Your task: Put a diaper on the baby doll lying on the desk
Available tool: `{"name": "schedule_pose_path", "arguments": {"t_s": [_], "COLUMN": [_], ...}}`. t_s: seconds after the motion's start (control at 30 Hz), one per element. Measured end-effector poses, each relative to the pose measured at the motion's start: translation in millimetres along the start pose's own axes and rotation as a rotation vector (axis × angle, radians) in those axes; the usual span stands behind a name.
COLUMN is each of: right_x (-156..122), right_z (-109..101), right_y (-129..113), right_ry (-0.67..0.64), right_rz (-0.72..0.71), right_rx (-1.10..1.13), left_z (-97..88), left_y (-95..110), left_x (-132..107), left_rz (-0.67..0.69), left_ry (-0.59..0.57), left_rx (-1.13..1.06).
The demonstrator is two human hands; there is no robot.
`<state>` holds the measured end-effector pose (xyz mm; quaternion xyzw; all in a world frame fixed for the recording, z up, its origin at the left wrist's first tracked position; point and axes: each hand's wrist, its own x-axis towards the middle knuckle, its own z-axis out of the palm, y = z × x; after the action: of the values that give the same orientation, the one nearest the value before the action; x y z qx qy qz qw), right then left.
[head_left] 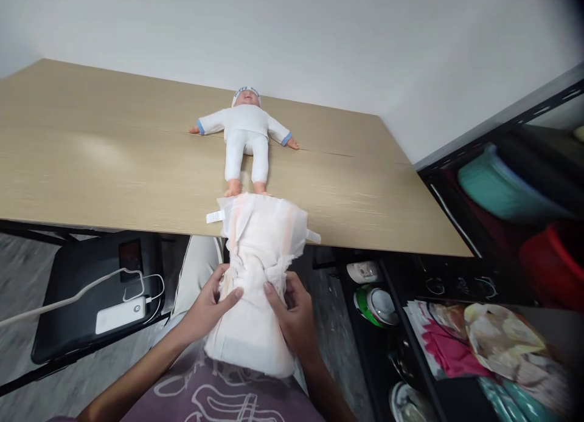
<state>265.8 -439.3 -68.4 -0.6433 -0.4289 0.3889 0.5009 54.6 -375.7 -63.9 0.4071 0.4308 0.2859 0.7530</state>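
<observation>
A white diaper [260,252] hangs from the near edge of the wooden table [91,154] down onto my lap. My left hand [210,306] pinches its left side at the narrow middle, fingers closed on the fabric. My right hand [292,312] grips the right side of the same middle part. A baby doll [246,136] in a white suit and cap lies on its back on the table, feet pointing at the diaper's far end and almost touching it.
A black chair [86,300] at the left holds a white power bank [121,314] with white cables. At the right stands a black shelf [456,282] with bowls, cloths, a teal container [497,188] and a red tub [556,258]. A white wall rises behind the table.
</observation>
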Motion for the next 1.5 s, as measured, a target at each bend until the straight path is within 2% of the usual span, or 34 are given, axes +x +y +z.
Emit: {"name": "schedule_pose_path", "arguments": {"t_s": [0.1,0.2,0.3,0.37,0.43,0.53,0.67,0.73,0.8,0.87,0.93,1.0,1.1,1.2,1.3,1.4,1.5], "right_x": [12,22,29,37,49,80,126,141,150,154,155,156,157,158,157,157,158], "right_z": [10,17,17,13,10,13,32,41,46,49,50,51,53,55,56,56,57], "right_y": [10,20,24,21,13,-3,-11,-7,-2,3,5,6,4,2,3,5,7], "right_ry": [-0.012,0.078,0.26,0.314,0.241,0.012,-0.266,-0.341,-0.364,-0.357,-0.348,-0.336,-0.325,-0.32,-0.311,-0.3,-0.292], "right_rz": [0.033,0.009,-0.137,-0.272,-0.397,-0.524,-0.54,-0.514,-0.503,-0.51,-0.522,-0.525,-0.525,-0.53,-0.535,-0.544,-0.55], "right_rx": [-0.021,-0.078,-0.194,-0.286,-0.382,-0.543,-0.772,-0.837,-0.859,-0.859,-0.854,-0.858,-0.873,-0.901,-0.948,-0.972,-0.972], "left_z": [-2.5,-4.3,-3.8,-2.5,-0.6,3.0,3.1,-4.2,-17.9,-35.1,-50.9,-61.0,-65.1,-64.6,-64.4,-60.7,-53.4], "left_y": [-10,-19,-25,-26,-27,-28,-30,-26,-15,7,39,77,132,169,184,186,184], "left_x": [10,16,18,18,19,22,25,25,25,25,27,35,65,120,180,225,251], "left_rz": [-0.01,-0.045,-0.068,-0.076,-0.076,-0.054,-0.016,0.0,0.024,0.049,0.109,0.269,0.602,0.827,0.845,0.887,0.919], "left_ry": [0.059,0.091,0.115,0.115,0.113,0.103,0.076,0.054,0.043,0.016,-0.031,-0.026,0.126,0.168,0.154,-0.024,-0.226], "left_rx": [-0.036,-0.078,-0.106,-0.104,-0.094,-0.078,-0.023,0.034,0.163,0.383,0.623,0.803,1.056,1.409,1.776,2.048,2.178]}}
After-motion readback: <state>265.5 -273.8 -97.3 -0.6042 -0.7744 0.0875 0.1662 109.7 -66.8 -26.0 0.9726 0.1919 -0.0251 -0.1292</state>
